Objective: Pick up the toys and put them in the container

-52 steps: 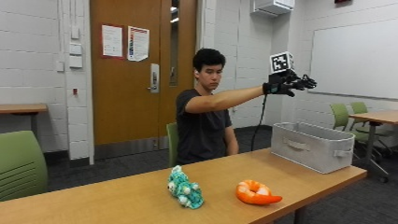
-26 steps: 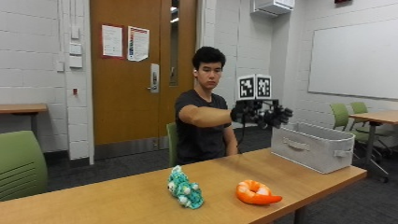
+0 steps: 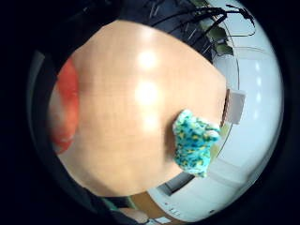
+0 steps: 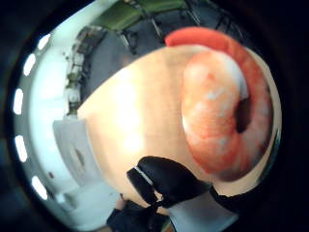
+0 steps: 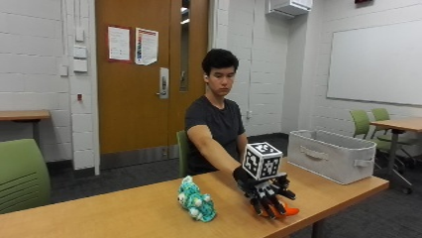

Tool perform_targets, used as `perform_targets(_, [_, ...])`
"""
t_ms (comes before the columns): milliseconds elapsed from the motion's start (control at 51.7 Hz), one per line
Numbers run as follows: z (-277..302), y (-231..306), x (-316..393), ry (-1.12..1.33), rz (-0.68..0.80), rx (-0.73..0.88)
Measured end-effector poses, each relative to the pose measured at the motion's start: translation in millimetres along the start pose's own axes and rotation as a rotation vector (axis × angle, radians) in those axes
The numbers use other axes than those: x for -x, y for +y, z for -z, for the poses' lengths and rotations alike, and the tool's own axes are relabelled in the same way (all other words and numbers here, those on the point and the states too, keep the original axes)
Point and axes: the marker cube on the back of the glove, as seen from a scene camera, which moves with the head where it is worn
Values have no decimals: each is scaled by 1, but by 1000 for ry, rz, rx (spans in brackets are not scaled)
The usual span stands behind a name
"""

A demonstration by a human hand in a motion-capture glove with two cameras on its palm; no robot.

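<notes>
Your wooden table carries a grey container at its far right end, well apart from both toys. The teal plush toy sits left of your gloved right hand, whose fingers spread straight down over the orange toy, not curled round it

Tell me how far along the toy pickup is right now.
Nothing looks done: both toys sit on the table, none visibly in the grey container. In hand: the gloved right hand is over the orange toy, fingers spread, not gripping it. Left: grasp and bin that toy, then the teal toy.
</notes>
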Motion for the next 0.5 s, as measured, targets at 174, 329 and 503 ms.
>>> perform_targets(174, [-18, 10, 7, 6, 30, 1])
perform_targets(329, [-12, 20, 12, -36, 54, -15])
perform_targets(503, [-6, 35, 17, 9, 33, 9])
